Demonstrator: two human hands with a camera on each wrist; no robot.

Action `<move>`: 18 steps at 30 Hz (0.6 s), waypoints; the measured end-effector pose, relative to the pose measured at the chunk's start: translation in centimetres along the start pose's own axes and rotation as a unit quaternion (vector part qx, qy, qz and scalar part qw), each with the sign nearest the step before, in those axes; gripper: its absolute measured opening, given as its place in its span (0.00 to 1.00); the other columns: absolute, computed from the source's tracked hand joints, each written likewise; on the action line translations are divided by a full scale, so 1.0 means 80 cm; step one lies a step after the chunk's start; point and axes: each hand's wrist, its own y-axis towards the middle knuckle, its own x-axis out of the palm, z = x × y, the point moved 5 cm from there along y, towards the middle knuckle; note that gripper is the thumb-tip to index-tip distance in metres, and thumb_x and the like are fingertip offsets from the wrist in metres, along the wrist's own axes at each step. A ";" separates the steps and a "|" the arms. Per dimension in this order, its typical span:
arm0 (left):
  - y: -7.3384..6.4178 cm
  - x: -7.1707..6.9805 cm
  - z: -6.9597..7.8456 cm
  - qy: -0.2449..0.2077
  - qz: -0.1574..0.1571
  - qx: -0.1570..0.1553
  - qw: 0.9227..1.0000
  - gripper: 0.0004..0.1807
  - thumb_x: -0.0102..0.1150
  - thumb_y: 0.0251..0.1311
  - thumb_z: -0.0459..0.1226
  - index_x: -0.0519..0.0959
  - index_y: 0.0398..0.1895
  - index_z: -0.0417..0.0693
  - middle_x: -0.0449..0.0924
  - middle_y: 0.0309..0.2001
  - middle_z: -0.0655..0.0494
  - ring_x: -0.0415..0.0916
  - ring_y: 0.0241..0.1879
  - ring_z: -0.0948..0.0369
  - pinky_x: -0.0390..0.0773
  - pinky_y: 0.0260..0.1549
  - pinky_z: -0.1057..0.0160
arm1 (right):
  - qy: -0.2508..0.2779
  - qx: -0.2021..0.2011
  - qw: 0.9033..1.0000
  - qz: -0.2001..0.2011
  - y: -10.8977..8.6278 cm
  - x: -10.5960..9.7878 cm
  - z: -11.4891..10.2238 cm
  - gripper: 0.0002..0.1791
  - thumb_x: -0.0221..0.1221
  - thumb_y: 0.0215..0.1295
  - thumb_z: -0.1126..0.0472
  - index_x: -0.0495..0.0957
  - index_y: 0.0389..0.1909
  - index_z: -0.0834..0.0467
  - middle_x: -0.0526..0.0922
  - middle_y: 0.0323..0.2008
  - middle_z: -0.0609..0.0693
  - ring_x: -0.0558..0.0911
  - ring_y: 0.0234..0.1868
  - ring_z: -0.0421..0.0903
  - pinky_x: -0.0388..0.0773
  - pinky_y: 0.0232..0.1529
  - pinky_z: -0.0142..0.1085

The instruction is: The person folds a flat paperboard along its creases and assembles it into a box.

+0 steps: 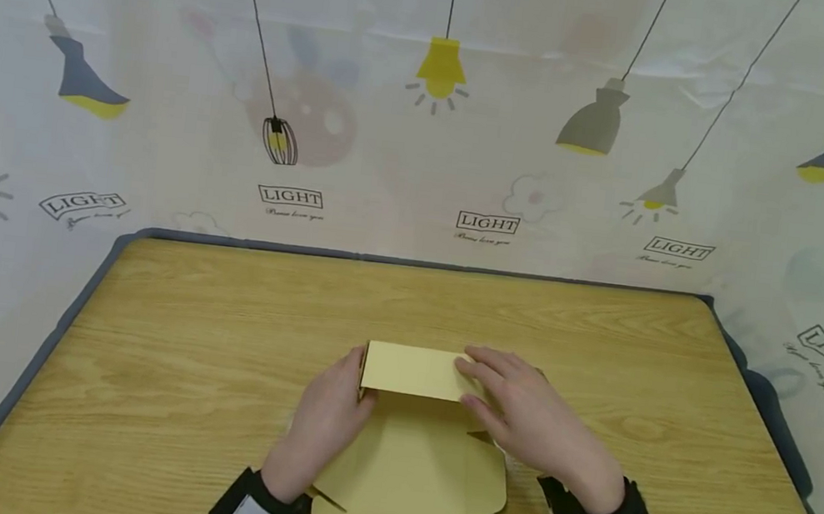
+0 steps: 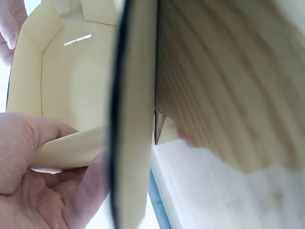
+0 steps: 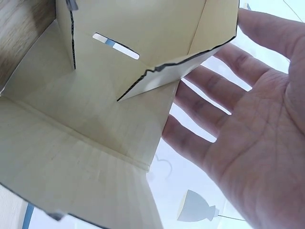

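A cream cardboard box (image 1: 412, 466), partly folded, lies flat toward the near edge with its far panel (image 1: 411, 370) folded up. My left hand (image 1: 332, 408) grips the left end of that folded part. In the left wrist view, its thumb and fingers pinch a cardboard flap (image 2: 71, 150) between them. At the right end, my right hand (image 1: 528, 407) rests its fingers on the panel. Its fingers look nearly straight in the right wrist view, touching the outside of a side flap (image 3: 209, 50). A narrow slot pierces the box wall (image 3: 124, 24) there.
The box stands on a wood-grain table (image 1: 226, 304) with a dark edge behind it. A pale cloth (image 1: 402, 206) printed with lamps hangs at the back and sides. Rounded flaps (image 1: 490, 479) stick out from the box's near part.
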 end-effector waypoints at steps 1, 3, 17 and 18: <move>0.000 0.000 0.001 0.001 0.003 0.000 1.000 0.27 0.68 0.60 0.27 0.76 0.63 0.29 0.88 0.51 0.35 0.89 0.45 0.43 0.89 0.38 0.47 | 0.000 -0.001 1.000 0.000 0.000 0.000 0.000 0.24 0.62 0.76 0.56 0.78 0.69 0.59 0.79 0.70 0.61 0.79 0.70 0.62 0.78 0.70 0.60; -0.001 -0.001 0.002 0.004 0.009 -0.003 1.000 0.25 0.68 0.59 0.27 0.77 0.61 0.29 0.89 0.49 0.35 0.89 0.44 0.43 0.89 0.37 0.48 | 0.000 -0.002 1.000 -0.001 0.000 0.000 -0.001 0.24 0.61 0.76 0.56 0.78 0.69 0.59 0.79 0.70 0.61 0.79 0.70 0.62 0.78 0.69 0.59; 0.001 -0.005 -0.012 -0.030 -0.032 -0.009 0.999 0.31 0.70 0.61 0.30 0.74 0.68 0.34 0.88 0.53 0.39 0.86 0.36 0.52 0.84 0.29 0.59 | 0.002 -0.003 1.000 -0.004 0.003 0.002 -0.004 0.24 0.61 0.77 0.55 0.77 0.70 0.58 0.78 0.71 0.61 0.80 0.70 0.61 0.77 0.70 0.60; 0.002 -0.006 -0.015 -0.051 -0.051 -0.012 0.997 0.33 0.70 0.61 0.31 0.72 0.71 0.36 0.87 0.56 0.40 0.86 0.40 0.52 0.85 0.32 0.58 | 0.002 -0.002 1.000 -0.004 0.003 0.002 -0.004 0.25 0.60 0.77 0.55 0.77 0.70 0.58 0.78 0.71 0.61 0.79 0.70 0.61 0.77 0.71 0.60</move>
